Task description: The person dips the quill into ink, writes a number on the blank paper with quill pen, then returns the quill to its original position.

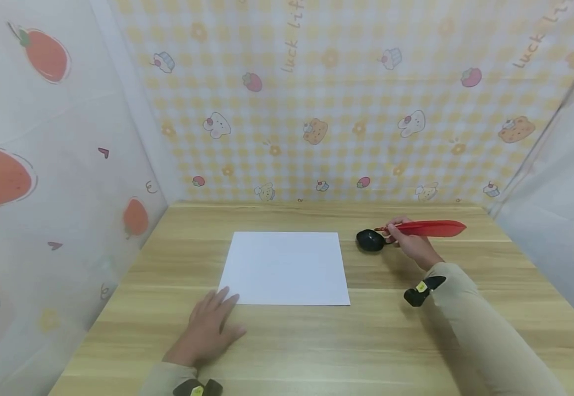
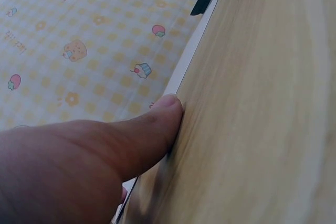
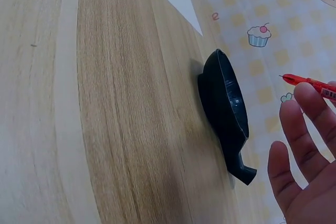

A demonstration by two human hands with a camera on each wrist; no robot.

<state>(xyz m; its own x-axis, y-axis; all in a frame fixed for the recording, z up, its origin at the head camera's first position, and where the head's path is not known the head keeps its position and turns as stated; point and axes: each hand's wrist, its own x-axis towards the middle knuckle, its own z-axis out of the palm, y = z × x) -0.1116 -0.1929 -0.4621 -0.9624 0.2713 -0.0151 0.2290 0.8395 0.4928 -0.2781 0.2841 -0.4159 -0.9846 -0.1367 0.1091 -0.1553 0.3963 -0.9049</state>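
Head view: left hand (image 1: 209, 324) nearest, fingers spread and loose at the near left corner of the paper (image 1: 287, 269); right hand (image 1: 415, 248) pinches a red quill (image 1: 432, 228) beside the black dish (image 1: 370, 240), right of the paper on the table (image 1: 296, 346). Left wrist: thumb (image 2: 149, 132) extended along the paper's near edge. Right wrist: quill tip juts past the fingers (image 3: 298, 135), clear of the dish.

sleeves (image 1: 490, 327): beige, long | wrist cameras (image 1: 414, 298): black | labels (image 1: 421, 286): yellow
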